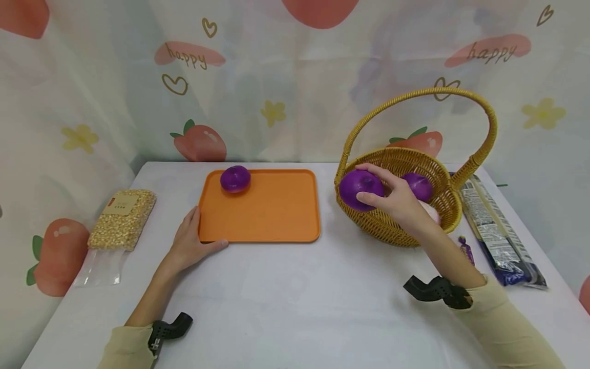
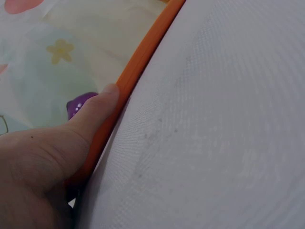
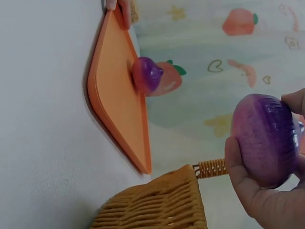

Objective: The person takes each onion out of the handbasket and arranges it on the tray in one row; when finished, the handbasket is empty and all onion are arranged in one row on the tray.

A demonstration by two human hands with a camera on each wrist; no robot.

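My right hand [image 1: 392, 197] holds a purple onion [image 3: 267, 140] by its sides between thumb and fingers, over the left rim of the wicker basket [image 1: 392, 230]. Inside the basket lie another purple onion [image 1: 418, 186] and a pinkish-white thing [image 1: 430, 211], partly hidden by my wrist. At the orange tray's [image 1: 272, 215] near left corner, my left hand [image 1: 189, 246] grips the edge, its thumb along the front rim and the fingers along the left side. One more purple onion [image 1: 235, 179] sits on the tray near its back left corner.
A clear bag of yellow kernels [image 1: 122, 218] lies at the left of the white table. Right of the basket are a long blue-and-white package [image 1: 502, 236] and a small purple wrapped piece [image 1: 466, 250]. The basket's tall handle [image 1: 419, 93] arches above it.
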